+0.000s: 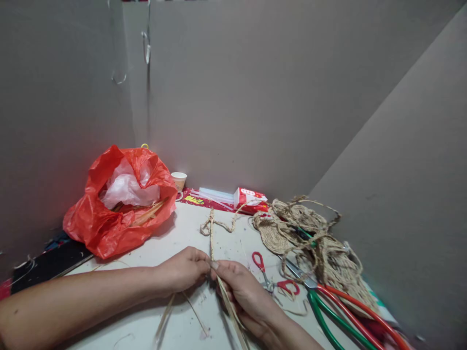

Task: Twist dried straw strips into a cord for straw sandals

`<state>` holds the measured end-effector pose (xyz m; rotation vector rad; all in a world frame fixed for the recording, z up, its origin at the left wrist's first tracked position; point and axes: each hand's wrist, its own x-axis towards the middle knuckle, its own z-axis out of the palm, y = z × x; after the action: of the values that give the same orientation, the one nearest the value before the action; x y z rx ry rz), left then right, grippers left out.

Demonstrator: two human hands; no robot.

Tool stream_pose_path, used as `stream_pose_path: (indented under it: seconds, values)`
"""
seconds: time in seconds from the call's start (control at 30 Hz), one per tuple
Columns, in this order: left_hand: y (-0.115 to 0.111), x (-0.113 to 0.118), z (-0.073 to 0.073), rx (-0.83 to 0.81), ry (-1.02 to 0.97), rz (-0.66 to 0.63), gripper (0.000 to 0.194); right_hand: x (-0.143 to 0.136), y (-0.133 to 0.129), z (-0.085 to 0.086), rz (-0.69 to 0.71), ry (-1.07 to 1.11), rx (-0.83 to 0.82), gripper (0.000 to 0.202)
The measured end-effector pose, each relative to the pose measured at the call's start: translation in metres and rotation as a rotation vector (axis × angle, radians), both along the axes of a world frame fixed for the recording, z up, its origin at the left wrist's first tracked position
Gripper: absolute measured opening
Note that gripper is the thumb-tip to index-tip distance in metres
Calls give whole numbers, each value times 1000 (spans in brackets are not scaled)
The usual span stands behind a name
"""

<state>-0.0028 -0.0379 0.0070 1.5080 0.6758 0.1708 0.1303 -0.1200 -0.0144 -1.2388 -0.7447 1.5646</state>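
A narrow braid of pale straw-like fibre runs away from me over the white board, its far part looping and trailing right. At its near end my left hand and my right hand meet, fingertips pinched on it. Loose fibre strands fan out below the right hand toward me, and a few others hang under the left hand. Close to the right hand lie red-handled scissors. Parts of the strands between my fingers are hidden.
A red plastic bag holding white plastic and fibre stands at left. Behind are a paper cup and a red-and-white tissue pack. At right, coiled braided cord lies heaped beside large shears with red and green handles. Grey panels enclose the board.
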Motion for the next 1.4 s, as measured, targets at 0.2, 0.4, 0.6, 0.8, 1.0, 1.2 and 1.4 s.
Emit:
stream_pose_path:
  seconds: [0.2, 0.4, 0.6, 0.8, 1.0, 1.2, 1.4]
  values:
    - [9, -7, 6, 241, 37, -121, 24, 17, 1, 10, 214, -347, 63, 26]
    - [14, -4, 2, 126, 76, -87, 18, 17, 0, 16, 264, -881, 301, 21]
    - [8, -2, 0, -115, 78, -50, 20, 8, -6, 22, 255, -1215, 286, 27]
    - [8, 1, -5, -20, 54, 11, 20, 14, -11, 27, 252, -1281, 265, 29]
    - [5, 1, -9, -10, -29, 27, 21, 5, -12, 24, 196, -925, 167, 27]
    - [-4, -1, -6, -236, -51, 108, 25, -14, -20, 13, 247, -1224, 238, 28]
    - [-4, 0, -6, -200, -45, 122, 20, -14, -35, 28, 448, -1428, 235, 28]
